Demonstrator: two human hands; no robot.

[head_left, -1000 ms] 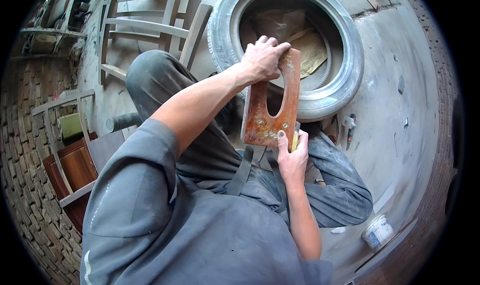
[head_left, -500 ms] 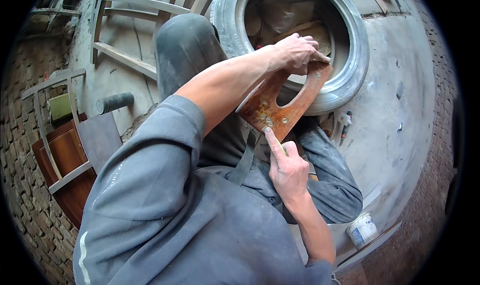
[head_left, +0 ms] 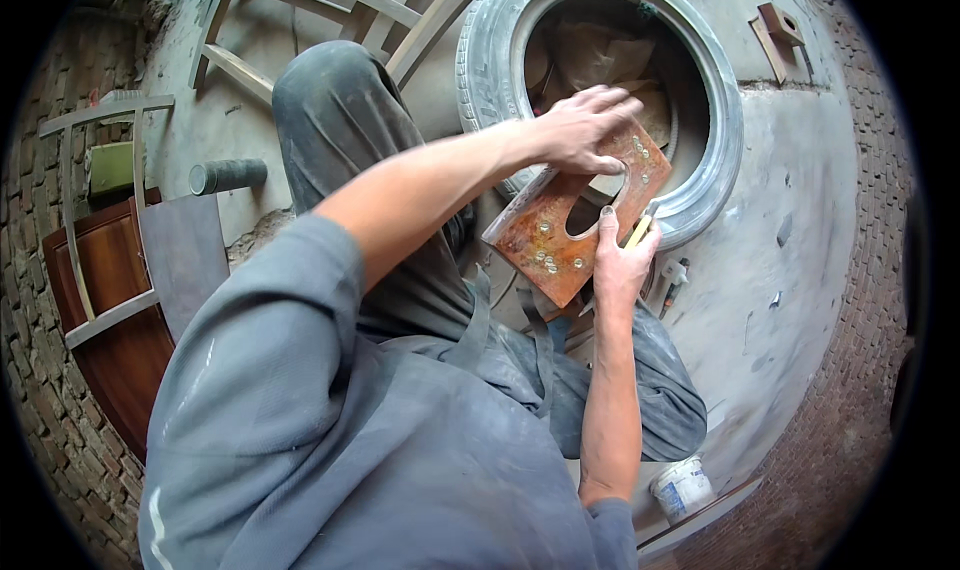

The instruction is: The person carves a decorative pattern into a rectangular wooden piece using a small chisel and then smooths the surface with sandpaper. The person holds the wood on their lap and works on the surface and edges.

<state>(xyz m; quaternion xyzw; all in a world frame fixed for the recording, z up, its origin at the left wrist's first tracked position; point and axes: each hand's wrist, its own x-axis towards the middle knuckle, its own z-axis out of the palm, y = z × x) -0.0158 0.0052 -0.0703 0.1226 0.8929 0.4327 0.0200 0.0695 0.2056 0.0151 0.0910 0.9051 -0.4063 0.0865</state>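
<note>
A reddish-brown wooden panel with a curved cutout leans at a slant over the near edge of the tyre. Several small round pale spots dot both its ends. Across its upper end lies my left hand, fingers stretched out and slightly blurred, thumb by the cutout. My right hand is closed on the panel's right edge, thumb on the face. A thin pale-yellow stick-like tool is also held between its fingers; the tool's working end cannot be made out.
Inside the tyre are a crumpled bag and scraps. A light wooden frame stands ahead; a chair-like frame and dark-red panel are left. Nearby lie a grey cylinder, hand tool, white bucket and wooden block.
My right hand has moved up from the panel's lower end to its right edge. The left hand's fingers have spread from the upper corner, and the panel has shifted slightly.
</note>
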